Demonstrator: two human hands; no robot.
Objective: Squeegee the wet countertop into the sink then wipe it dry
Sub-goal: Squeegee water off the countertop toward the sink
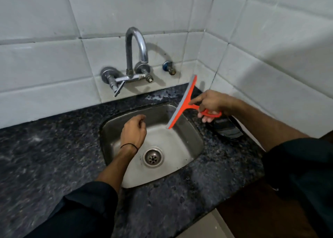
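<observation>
My right hand grips the handle of an orange squeegee with a grey blade. The blade runs along the right rim of the steel sink, its lower end over the basin and its upper end near the wall corner. My left hand hovers above the basin with fingers loosely curled, holding nothing. The dark speckled countertop surrounds the sink, and a wet foamy patch lies behind the basin.
A chrome tap curves out of the white tiled wall above the sink, with a small valve to its right. A dark folded cloth lies on the counter right of the sink. The counter's front edge drops off at lower right.
</observation>
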